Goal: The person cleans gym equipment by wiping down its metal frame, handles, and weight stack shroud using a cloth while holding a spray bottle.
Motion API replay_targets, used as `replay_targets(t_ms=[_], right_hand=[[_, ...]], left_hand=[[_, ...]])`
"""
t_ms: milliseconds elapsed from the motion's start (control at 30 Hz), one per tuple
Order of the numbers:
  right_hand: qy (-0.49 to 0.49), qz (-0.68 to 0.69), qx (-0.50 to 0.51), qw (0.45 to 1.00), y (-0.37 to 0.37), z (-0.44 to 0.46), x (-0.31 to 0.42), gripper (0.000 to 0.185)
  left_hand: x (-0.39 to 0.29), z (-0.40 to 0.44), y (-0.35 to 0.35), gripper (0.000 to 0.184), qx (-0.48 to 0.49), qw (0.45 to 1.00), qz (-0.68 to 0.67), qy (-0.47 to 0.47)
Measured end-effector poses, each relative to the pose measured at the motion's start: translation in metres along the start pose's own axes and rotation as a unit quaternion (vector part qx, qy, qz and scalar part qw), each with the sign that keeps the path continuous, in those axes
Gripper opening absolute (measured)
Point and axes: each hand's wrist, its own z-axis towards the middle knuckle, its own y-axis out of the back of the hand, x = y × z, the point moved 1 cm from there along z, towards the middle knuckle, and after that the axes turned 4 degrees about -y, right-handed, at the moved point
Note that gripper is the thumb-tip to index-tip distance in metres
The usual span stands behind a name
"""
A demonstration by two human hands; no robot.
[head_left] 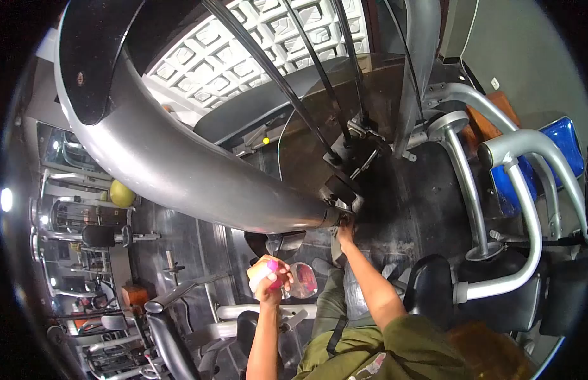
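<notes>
My left hand (268, 279) is closed around the pink and white spray head of a spray bottle (303, 280). Its clear body, with a pink label, sticks out to the right of my fingers. Stretched forward, my right hand (346, 233) is at the lower end of a thick curved silver tube (199, 174) of a gym machine. A grey-green piece that looks like a cloth (336, 248) hangs below that hand. Its fingers are partly hidden and dark against the machine's base.
Black guide rods (306, 120) rise beyond my right hand. Silver frame bars (525, 221) and a black pad (430, 291) stand close on the right, near a blue seat (563, 152). More gym machines and a yellow-green ball (122, 193) are on the left.
</notes>
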Motion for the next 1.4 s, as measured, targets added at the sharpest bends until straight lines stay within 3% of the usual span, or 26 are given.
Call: replay_targets(t_ms=[100,200,300,333,400,500,567,600,800,900,1000,1100,1167,1233,1300,1400], right_hand=[[0.053,0.117,-0.021,0.991,0.001,-0.021,0.019,0.046],[0.182,0.141,-0.047,0.972,0.038,-0.095,0.082,0.042],[0.147,0.149,-0.048,0.977,0.026,-0.085,0.07,0.041],[0.129,0.147,-0.096,0.976,0.014,-0.077,0.061,0.038],[0.038,0.123,-0.056,0.99,0.006,-0.047,0.037,0.039],[-0.107,0.217,0.056,0.969,-0.005,0.017,-0.033,0.039],[-0.111,0.178,0.065,0.976,-0.016,0.049,-0.082,0.039],[-0.14,0.159,0.06,0.976,0.01,0.012,-0.011,0.036],[0.031,0.205,0.175,0.962,0.055,-0.018,0.063,0.04],[0.068,0.162,0.112,0.978,0.038,0.002,0.028,0.039],[-0.043,0.108,0.105,0.988,0.026,0.012,-0.002,0.042],[-0.069,0.082,0.083,0.991,0.012,0.005,-0.011,0.045],[-0.113,0.163,0.107,0.974,0.01,-0.012,-0.002,0.061],[-0.061,0.277,0.151,0.947,0.027,-0.049,0.03,0.056],[-0.112,0.354,0.211,0.904,0.051,-0.086,0.069,0.043],[-0.1,0.362,0.255,0.891,0.076,-0.104,0.092,0.034]], left_hand=[[0.001,0.0,0.0,0.038,0.0,1.0,0.012,-0.005],[-0.003,0.001,-0.007,0.037,-0.008,1.0,-0.001,-0.02],[-0.004,0.003,-0.006,0.037,0.005,1.0,0.002,-0.021],[-0.005,0.002,-0.006,0.037,0.005,1.0,0.0,-0.019],[-0.005,0.002,-0.005,0.037,0.005,1.0,-0.003,-0.013],[-0.004,0.003,-0.004,0.036,0.013,1.0,-0.019,-0.019],[-0.002,0.002,0.0,0.035,0.022,0.999,-0.028,-0.022],[-0.001,0.002,0.001,0.035,0.026,0.999,-0.032,-0.024],[-0.002,0.001,-0.001,0.035,0.002,1.0,-0.029,-0.01],[-0.001,0.002,0.0,0.035,0.012,0.999,-0.03,-0.019],[-0.004,0.003,-0.003,0.035,-0.001,1.0,-0.027,-0.013],[-0.006,0.003,-0.004,0.035,0.009,1.0,-0.016,-0.007],[-0.005,0.003,-0.003,0.035,0.005,1.0,-0.016,-0.008],[-0.004,0.004,-0.003,0.035,0.007,1.0,-0.015,-0.01],[-0.004,0.004,-0.004,0.035,0.012,1.0,-0.014,-0.013],[-0.001,0.001,-0.002,0.035,-0.006,1.0,-0.014,0.006]])
